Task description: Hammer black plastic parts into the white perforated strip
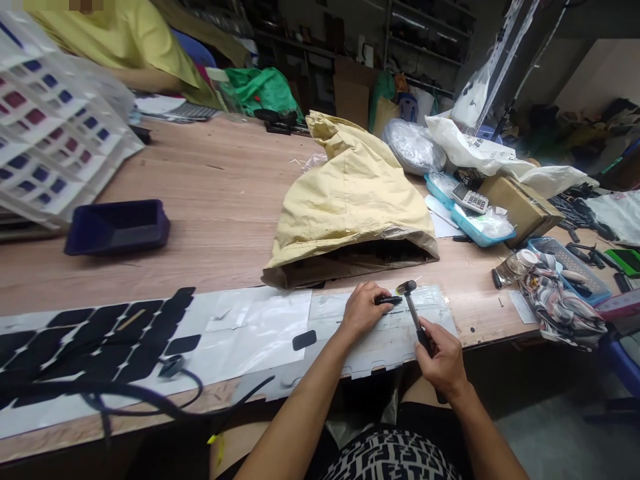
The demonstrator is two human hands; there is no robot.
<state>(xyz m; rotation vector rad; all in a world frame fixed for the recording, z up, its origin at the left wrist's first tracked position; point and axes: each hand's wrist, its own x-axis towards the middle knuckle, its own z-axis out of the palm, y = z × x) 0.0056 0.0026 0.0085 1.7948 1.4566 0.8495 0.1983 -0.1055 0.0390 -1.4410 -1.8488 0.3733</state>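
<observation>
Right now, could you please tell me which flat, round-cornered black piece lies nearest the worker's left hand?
The lone black piece, beside the left hand's forearm; the other pieces lie grouped farther left.

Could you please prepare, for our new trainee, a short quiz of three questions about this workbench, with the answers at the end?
1. Which hand holds the hammer?
2. True or false: seen from the worker's seat, the yellow sack lies to the right of the dark blue tray.
3. What colour is the small piece held in the left hand?
A) White
B) Black
C) Green

Key: 1. The right hand. 2. True. 3. B.
</observation>
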